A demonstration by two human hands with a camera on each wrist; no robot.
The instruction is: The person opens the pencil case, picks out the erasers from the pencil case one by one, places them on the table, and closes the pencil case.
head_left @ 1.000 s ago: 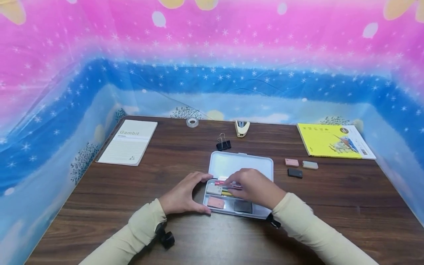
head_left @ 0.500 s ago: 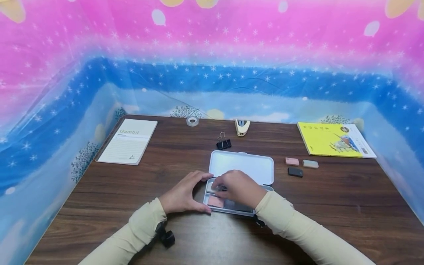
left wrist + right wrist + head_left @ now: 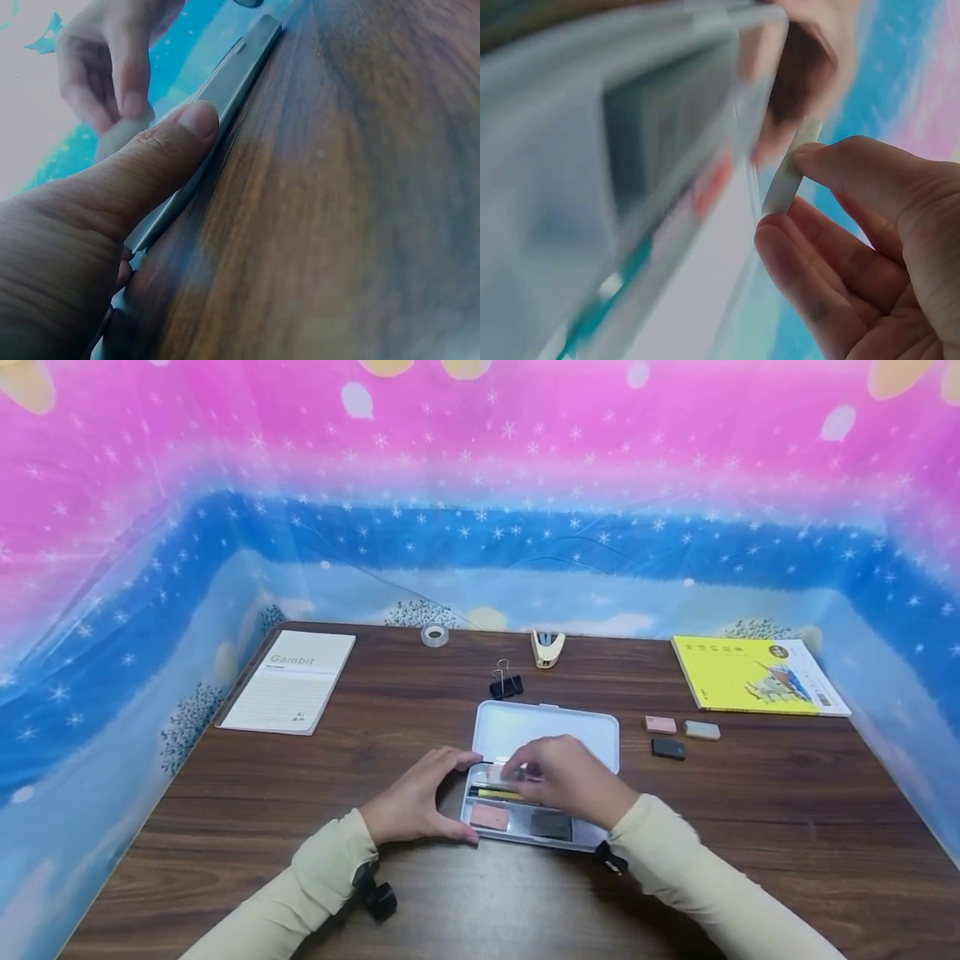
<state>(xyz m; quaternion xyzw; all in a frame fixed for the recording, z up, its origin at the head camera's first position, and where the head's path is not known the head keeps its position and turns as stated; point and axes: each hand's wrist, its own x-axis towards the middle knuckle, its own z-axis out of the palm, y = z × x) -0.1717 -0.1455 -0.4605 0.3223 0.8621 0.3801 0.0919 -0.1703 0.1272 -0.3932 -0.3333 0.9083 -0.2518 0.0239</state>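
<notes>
the only word i could read was "gambit", printed in pale letters across the top of the white notepad [image 3: 289,681] at the far left of the surface [image 3: 750,810]; the yellow book's [image 3: 757,677] print stayed too small.

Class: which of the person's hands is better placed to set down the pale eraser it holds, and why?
Probably the right hand: it pinches the pale eraser above the open case, while the left hand steadies the case's end.
</notes>
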